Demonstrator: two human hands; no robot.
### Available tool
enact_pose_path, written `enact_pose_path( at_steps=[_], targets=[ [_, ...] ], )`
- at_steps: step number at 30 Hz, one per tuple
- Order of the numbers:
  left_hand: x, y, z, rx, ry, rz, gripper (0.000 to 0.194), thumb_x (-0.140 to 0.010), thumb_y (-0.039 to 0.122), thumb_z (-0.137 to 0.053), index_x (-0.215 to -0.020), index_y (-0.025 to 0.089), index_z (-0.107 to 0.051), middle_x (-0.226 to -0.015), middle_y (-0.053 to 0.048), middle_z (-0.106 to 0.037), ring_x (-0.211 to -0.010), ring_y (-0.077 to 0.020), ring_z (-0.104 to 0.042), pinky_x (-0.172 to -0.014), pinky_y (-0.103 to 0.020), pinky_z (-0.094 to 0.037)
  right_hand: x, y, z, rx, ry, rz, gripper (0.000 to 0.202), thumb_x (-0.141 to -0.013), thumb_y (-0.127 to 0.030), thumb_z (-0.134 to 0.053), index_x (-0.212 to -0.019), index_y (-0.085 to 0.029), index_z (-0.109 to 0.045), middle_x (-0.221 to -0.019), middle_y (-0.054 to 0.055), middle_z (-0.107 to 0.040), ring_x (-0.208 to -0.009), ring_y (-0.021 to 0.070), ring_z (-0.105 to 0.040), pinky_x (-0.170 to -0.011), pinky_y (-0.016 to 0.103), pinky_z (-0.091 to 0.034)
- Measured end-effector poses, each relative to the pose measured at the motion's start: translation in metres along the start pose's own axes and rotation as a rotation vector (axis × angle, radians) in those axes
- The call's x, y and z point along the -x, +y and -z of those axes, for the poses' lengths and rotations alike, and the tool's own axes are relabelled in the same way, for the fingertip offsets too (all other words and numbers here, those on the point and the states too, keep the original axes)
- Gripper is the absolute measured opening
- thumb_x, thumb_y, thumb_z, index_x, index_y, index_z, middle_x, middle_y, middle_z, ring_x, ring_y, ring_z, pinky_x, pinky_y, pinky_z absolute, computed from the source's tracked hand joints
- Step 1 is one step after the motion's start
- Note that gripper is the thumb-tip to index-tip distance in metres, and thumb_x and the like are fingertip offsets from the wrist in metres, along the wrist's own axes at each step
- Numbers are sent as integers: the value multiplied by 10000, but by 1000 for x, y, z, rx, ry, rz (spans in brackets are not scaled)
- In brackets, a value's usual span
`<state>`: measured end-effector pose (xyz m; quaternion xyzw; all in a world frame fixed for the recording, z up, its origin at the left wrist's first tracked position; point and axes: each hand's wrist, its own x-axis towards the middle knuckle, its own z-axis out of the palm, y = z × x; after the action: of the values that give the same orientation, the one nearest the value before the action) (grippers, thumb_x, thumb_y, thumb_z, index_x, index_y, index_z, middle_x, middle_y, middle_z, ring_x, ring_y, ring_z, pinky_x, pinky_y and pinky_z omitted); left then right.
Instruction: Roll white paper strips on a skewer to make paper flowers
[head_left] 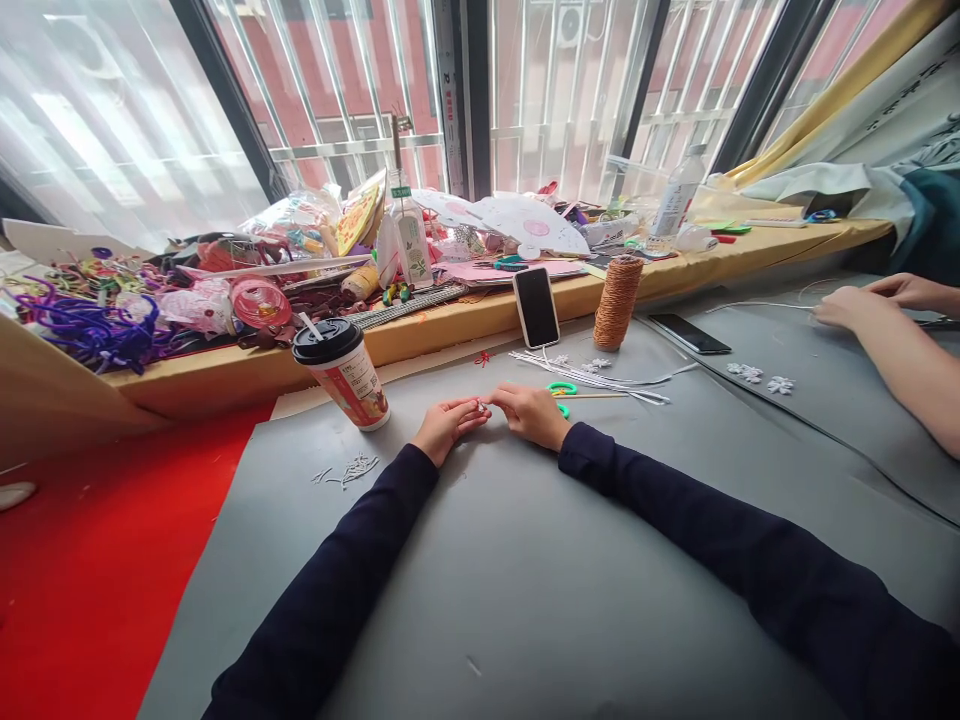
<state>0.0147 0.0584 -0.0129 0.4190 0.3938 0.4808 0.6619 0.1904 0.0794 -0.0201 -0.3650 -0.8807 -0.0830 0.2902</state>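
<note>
My left hand [450, 428] and my right hand [531, 414] meet fingertip to fingertip low over the grey table [495, 560]. Both are closed in a pinch around a small whitish piece [482, 406], mostly covered by the fingers and too small to identify. Beside my right hand, green-handled scissors [562, 389] lie partly behind the wrist, with a thin wooden stick [600, 395] next to them. White cords [622, 382] stretch out beyond that hand. Just past the fingertips is a little red knotted piece [484, 358]. Left of my left hand are short white cord scraps [351, 468].
A lidded paper cup [345, 380], an upright phone [537, 310] and a brown twine spool [618, 304] line the table's back. White flower-shaped pieces [780, 385] and a dark phone [688, 334] lie right, near another person's hands [855, 305]. Craft clutter fills the windowsill [465, 318].
</note>
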Motion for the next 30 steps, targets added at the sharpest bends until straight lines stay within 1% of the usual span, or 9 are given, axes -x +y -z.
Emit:
enact_pose_path(
  at_steps=[4, 9, 11, 13, 15, 18, 22, 24, 30],
  targets=[
    [1, 0, 0, 29, 35, -2, 194, -693, 203, -635, -823, 60, -628, -823, -114, -658, -782, -154, -632, -820, -267, -485, -2, 3, -2, 102, 10, 124, 307, -843, -156, -362, -1036, -272, -570, -799, 19, -576, -696, 121, -467, -577, 246, -262],
    [2, 0, 1, 31, 17, -35, 236, -685, 226, -648, -861, 74, -605, -821, -101, -652, -777, -150, -632, -814, -276, -482, -4, 5, -1, 137, 61, 205, 310, -874, -186, -335, -1080, -282, -546, -829, 20, -604, -702, 129, -471, -636, 267, -271],
    [2, 0, 1, 0, 16, -54, 250, -681, 249, -653, -857, 81, -595, -797, -92, -648, -755, -147, -634, -797, -284, -484, -3, 5, 0, 118, 82, 177, 286, -884, -224, -334, -1065, -259, -553, -845, 26, -616, -723, 131, -491, -655, 266, -279],
    [2, 0, -1, -43, 25, -76, 269, -674, 278, -656, -851, 87, -588, -783, -84, -642, -731, -144, -633, -771, -289, -487, -1, 6, 0, 80, 105, 85, 278, -885, -311, -345, -1001, -213, -578, -829, 39, -625, -727, 133, -512, -648, 260, -284],
    [2, -1, -2, -92, 32, -107, 290, -670, 306, -653, -861, 99, -582, -783, -74, -635, -714, -141, -631, -749, -293, -488, 0, 7, 0, 43, 123, -23, 335, -868, -412, -354, -909, -183, -595, -799, 47, -626, -717, 134, -525, -621, 251, -283],
    [1, -2, -2, -237, 53, -194, 307, -679, 357, -624, -878, 125, -593, -788, -53, -626, -667, -132, -619, -676, -286, -496, 1, 9, 2, 46, 109, -70, 393, -853, -477, -339, -822, -181, -597, -761, 44, -611, -701, 130, -520, -589, 248, -264],
    [0, -4, 5, -596, 129, -311, 269, -679, 391, -599, -769, 141, -640, -653, -33, -613, -579, -126, -570, -549, -235, -452, 1, 10, 4, 114, 56, -5, 421, -853, -491, -317, -786, -183, -597, -734, 46, -583, -700, 137, -494, -594, 259, -248],
    [1, -4, 8, -721, 141, -359, 233, -684, 378, -595, -754, 163, -652, -623, -24, -609, -570, -125, -553, -560, -226, -428, 1, 10, 4, 125, 35, 22, 428, -854, -494, -307, -790, -183, -594, -745, 48, -578, -708, 141, -484, -600, 262, -245],
    [9, 0, 9, -871, 119, -521, 138, -693, 287, -603, -793, 230, -678, -766, -26, -607, -647, -124, -518, -687, -210, -385, 1, 11, 1, 132, 5, 71, 419, -864, -474, -299, -809, -179, -592, -765, 55, -570, -719, 145, -472, -608, 272, -245]
  ],
)
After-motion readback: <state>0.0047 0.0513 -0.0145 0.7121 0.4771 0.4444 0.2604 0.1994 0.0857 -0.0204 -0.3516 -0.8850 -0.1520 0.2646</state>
